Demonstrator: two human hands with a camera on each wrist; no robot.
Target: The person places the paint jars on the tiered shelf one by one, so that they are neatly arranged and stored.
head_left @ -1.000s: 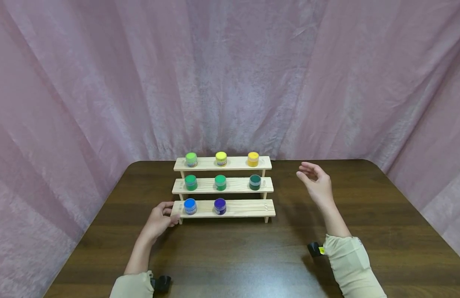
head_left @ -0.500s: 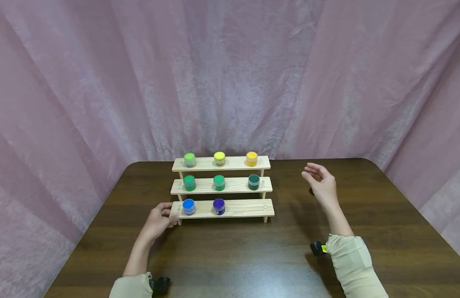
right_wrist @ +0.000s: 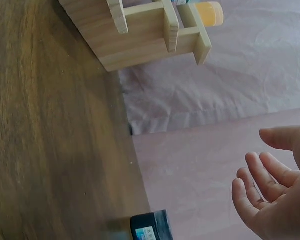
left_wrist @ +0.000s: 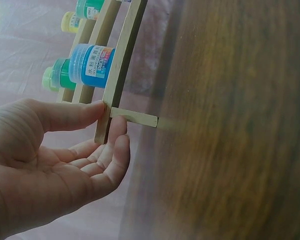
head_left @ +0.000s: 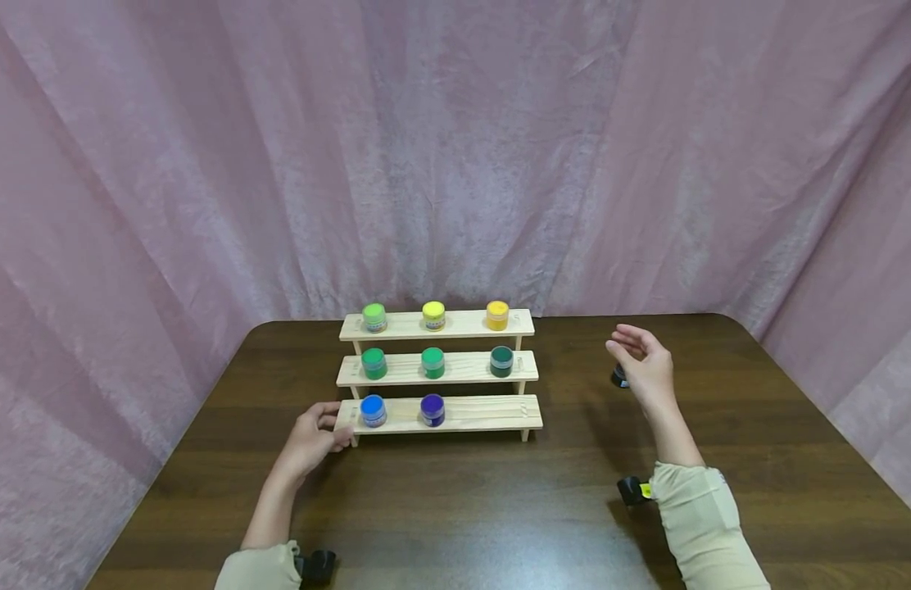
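A three-tier wooden display rack stands at the table's middle. At its lowest tier's left end my left hand pinches the board, thumb on top and fingers underneath, as the left wrist view shows. Closest to that hand is a blue paint jar; a purple jar sits beside it on the same tier. My right hand hovers over the right side of the table with loosely bent fingers and holds nothing. Partly hidden behind it, a black-looking jar with a label stands on the table.
Light green, yellow and orange-yellow jars line the top tier. Two green jars, one of them on the left, and a dark green jar occupy the middle one. A pink curtain hangs behind the brown table.
My right hand has drifted right, and the black-looking jar has come into sight behind it. My left hand keeps its hold on the rack; the view has shifted slightly.
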